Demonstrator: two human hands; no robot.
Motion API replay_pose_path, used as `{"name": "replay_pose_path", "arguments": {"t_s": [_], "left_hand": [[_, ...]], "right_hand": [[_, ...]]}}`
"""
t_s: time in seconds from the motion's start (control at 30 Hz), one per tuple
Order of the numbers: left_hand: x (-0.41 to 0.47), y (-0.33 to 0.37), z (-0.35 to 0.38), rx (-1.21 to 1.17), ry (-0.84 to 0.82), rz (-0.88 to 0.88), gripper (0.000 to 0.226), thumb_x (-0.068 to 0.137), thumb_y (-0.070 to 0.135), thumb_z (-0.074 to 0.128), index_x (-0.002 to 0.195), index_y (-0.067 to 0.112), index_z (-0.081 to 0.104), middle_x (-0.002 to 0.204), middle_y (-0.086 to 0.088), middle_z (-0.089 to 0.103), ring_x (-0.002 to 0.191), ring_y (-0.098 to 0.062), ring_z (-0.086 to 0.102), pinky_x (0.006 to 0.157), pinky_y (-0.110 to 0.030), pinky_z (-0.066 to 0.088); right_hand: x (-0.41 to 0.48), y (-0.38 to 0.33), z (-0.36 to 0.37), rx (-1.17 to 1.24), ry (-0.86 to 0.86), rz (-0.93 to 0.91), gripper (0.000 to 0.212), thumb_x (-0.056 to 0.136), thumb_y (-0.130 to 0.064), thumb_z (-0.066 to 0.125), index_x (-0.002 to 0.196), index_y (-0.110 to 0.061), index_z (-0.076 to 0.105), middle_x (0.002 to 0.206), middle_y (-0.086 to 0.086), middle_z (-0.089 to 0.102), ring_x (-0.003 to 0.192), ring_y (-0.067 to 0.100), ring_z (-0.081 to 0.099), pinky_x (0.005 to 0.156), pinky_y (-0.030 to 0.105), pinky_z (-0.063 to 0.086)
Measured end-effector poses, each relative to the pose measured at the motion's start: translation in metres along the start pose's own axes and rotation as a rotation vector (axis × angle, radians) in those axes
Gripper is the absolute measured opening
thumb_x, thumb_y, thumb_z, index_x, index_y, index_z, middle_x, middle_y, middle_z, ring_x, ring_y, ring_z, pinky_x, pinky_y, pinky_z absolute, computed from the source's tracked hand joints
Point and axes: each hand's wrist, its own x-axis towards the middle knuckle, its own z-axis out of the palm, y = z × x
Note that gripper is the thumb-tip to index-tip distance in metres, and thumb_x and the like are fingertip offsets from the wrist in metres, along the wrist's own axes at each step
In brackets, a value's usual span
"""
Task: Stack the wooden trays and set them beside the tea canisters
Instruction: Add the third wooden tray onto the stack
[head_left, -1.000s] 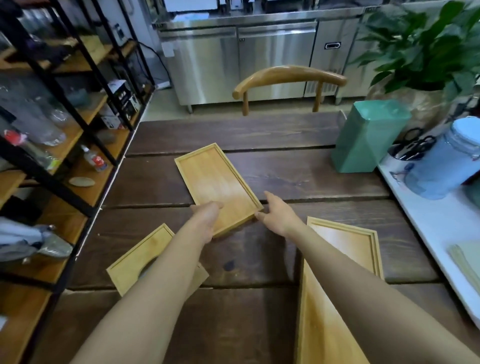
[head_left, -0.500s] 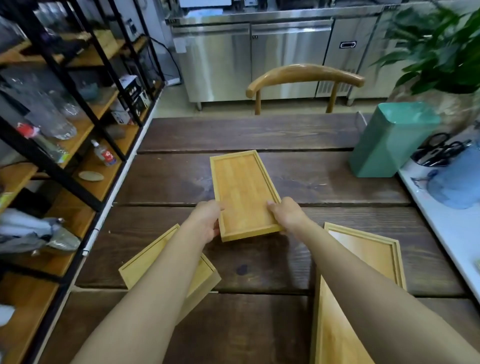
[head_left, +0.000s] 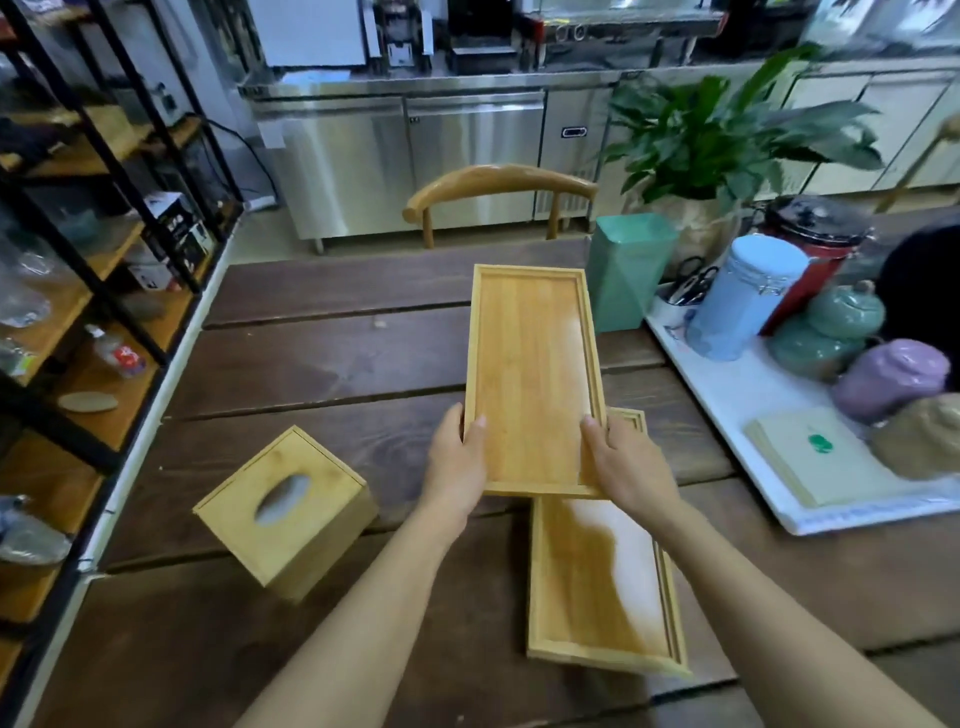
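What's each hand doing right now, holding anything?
Left hand: closed on the near left edge of the smaller wooden tray.
Right hand: closed on the same tray's near right edge, above the larger tray.

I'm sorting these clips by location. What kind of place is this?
Probably a tea shop or café work area. Steel under-counter fridges line the back wall, lidded tea jars crowd a white tray on the wooden table, and open shelves hold supplies.
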Motion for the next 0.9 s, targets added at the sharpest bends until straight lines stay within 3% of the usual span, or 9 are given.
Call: {"name": "replay_pose_path", "arguments": {"t_s": [0.1,0.3,0.47,0.6,0.73,0.9], "left_hand": [[-0.027,-0.008,0.021,-0.017,-0.053,0.033,0.031,0.099,0.024,0.037,0.123,0.021,0.056,0.109,0.008,0.06,0.102,-0.012,0.056,0.087,-0.028,0.043],[-0.063,-0.038,0.043,-0.001,-0.137,-0.006,0.031,0.1,0.021,0.036,0.123,0.021,0.057,0.108,0.009,0.06,0.102,-0.013,0.057,0.084,-0.026,0.043],[-0.079,-0.059,0.052,0.061,-0.168,-0.065,0.035,0.1,0.02,0.034,0.129,0.02,0.053,0.115,0.008,0.058,0.106,-0.012,0.052,0.089,-0.026,0.039],[-0.084,-0.069,0.053,0.122,-0.162,-0.086,0.035,0.1,0.021,0.034,0.13,0.022,0.052,0.12,0.006,0.06,0.113,-0.017,0.054,0.095,-0.029,0.042],[-0.088,-0.071,0.051,0.098,-0.174,-0.111,0.034,0.1,0.021,0.033,0.129,0.024,0.052,0.121,0.007,0.058,0.103,-0.01,0.05,0.091,-0.026,0.038],[-0.095,-0.072,0.053,0.114,-0.214,-0.124,0.037,0.101,0.023,0.031,0.135,0.026,0.043,0.122,0.009,0.053,0.104,-0.007,0.044,0.088,-0.025,0.034]], "right_hand": [[-0.028,0.025,-0.01,-0.077,0.025,0.06,0.04,0.096,-0.04,0.025,0.096,-0.006,0.046,0.105,0.02,0.06,0.097,0.038,0.055,0.07,0.038,0.033],[-0.075,0.063,-0.006,-0.104,-0.005,0.113,0.029,0.097,-0.035,0.025,0.094,-0.01,0.039,0.103,0.021,0.062,0.09,0.037,0.057,0.066,0.037,0.035],[-0.094,0.082,0.0,-0.216,-0.043,0.13,0.036,0.097,-0.035,0.023,0.106,-0.005,0.04,0.103,0.024,0.064,0.093,0.042,0.059,0.079,0.045,0.046],[-0.098,0.09,0.006,-0.234,-0.061,0.122,0.035,0.096,-0.037,0.022,0.103,-0.007,0.04,0.099,0.021,0.066,0.088,0.038,0.061,0.073,0.042,0.044],[-0.099,0.092,0.013,-0.267,-0.079,0.123,0.035,0.096,-0.037,0.022,0.102,-0.007,0.039,0.1,0.021,0.066,0.09,0.039,0.061,0.074,0.043,0.043],[-0.098,0.095,0.012,-0.313,-0.106,0.113,0.036,0.097,-0.036,0.021,0.104,-0.005,0.039,0.101,0.023,0.066,0.093,0.04,0.061,0.071,0.041,0.041]]}}
